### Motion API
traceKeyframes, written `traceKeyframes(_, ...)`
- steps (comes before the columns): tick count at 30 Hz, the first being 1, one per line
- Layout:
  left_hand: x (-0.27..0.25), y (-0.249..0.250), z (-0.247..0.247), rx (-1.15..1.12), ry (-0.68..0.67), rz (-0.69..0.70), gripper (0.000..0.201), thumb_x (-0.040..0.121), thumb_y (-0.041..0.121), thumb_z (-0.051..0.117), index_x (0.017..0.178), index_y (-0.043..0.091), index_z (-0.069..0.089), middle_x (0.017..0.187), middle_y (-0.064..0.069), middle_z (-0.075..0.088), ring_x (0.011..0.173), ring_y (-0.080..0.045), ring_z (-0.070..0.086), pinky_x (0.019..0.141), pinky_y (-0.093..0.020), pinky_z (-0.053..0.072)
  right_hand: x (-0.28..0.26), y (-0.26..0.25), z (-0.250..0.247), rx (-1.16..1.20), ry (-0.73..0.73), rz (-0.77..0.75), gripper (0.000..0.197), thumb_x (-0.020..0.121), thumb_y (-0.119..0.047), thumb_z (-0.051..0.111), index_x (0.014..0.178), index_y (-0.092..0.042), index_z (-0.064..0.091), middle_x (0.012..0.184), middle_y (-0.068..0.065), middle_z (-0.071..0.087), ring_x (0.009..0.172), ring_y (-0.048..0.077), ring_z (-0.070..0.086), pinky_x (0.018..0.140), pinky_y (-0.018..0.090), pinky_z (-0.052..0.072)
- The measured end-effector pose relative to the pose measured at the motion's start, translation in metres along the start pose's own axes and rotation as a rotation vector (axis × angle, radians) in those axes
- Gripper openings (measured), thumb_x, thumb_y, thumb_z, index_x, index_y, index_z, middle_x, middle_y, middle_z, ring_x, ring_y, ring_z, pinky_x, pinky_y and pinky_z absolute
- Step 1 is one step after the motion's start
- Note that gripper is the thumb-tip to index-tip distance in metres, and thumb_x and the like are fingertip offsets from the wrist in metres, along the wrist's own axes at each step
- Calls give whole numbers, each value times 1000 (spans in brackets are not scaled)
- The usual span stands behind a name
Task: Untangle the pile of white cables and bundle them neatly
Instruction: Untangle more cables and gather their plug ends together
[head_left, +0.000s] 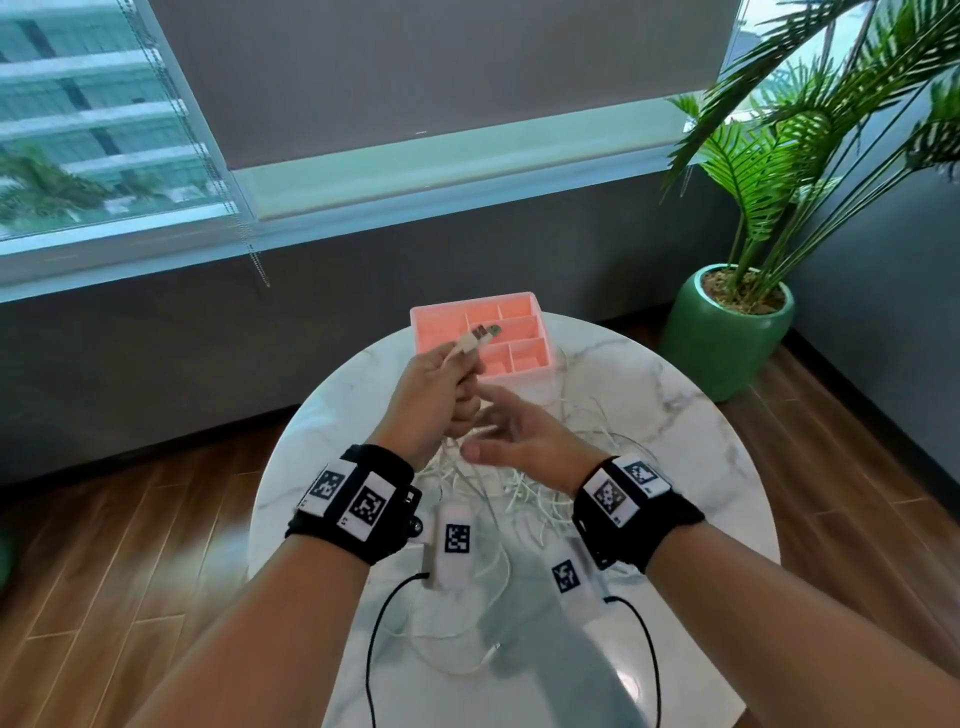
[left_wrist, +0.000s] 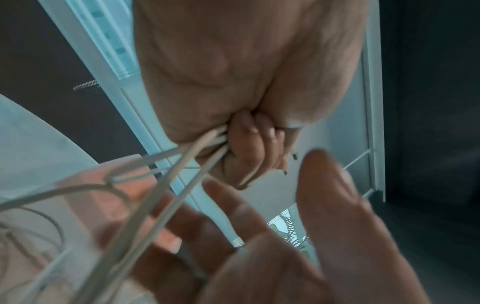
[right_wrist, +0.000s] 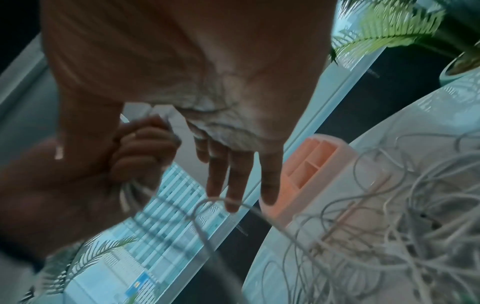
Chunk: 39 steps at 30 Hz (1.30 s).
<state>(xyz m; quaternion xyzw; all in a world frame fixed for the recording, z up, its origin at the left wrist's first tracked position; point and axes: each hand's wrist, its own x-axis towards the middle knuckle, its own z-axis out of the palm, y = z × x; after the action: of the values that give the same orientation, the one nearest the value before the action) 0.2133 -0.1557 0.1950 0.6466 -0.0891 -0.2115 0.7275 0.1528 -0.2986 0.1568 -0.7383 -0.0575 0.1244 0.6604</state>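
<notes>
A tangle of thin white cables (head_left: 524, 488) lies on the round marble table (head_left: 675, 405). My left hand (head_left: 441, 395) is raised above it in a fist and grips several cable strands (left_wrist: 192, 156); a white plug end (head_left: 475, 340) sticks up out of the fist. The strands run down from the fist to the pile. My right hand (head_left: 511, 436) hovers just right of the left fist with its fingers (right_wrist: 233, 185) spread and straight, holding nothing. One cable loop (right_wrist: 221, 200) crosses in front of those fingertips.
A pink divided tray (head_left: 524, 306) stands at the table's far edge behind the hands. A green pot (head_left: 722, 338) with a palm stands on the wooden floor to the right. A window wall runs behind the table.
</notes>
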Motion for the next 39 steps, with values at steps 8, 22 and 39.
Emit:
traceKeyframes(8, -6, 45, -23, -381, 88, 133, 41, 108, 32, 41, 69, 21, 35, 56, 4, 22, 43, -8, 16, 39, -19, 15, 4, 9, 9, -292, 239, -135, 20, 88, -43, 70, 74, -33, 61, 101, -9, 50, 99, 10, 50, 95, 33, 42)
traceKeyframes(22, -17, 53, -28, -304, 139, 194, 36, 112, 32, 36, 87, 14, 55, 55, 5, 33, 42, -6, 23, 38, -17, 20, -7, -17, -25, -162, 446, -392, 56, 91, 5, 59, 135, -27, 48, 79, 10, 64, 68, 24, 61, 73, 35, 56)
traceKeyframes(39, -22, -11, -25, -6, -106, -10, 22, 102, 22, 57, 98, 3, 66, 62, 1, 26, 46, -8, 24, 43, -22, 16, 8, -49, -40, -378, 338, -207, 11, 93, -16, 69, 84, -15, 75, 56, -5, 54, 50, 5, 43, 52, 21, 39)
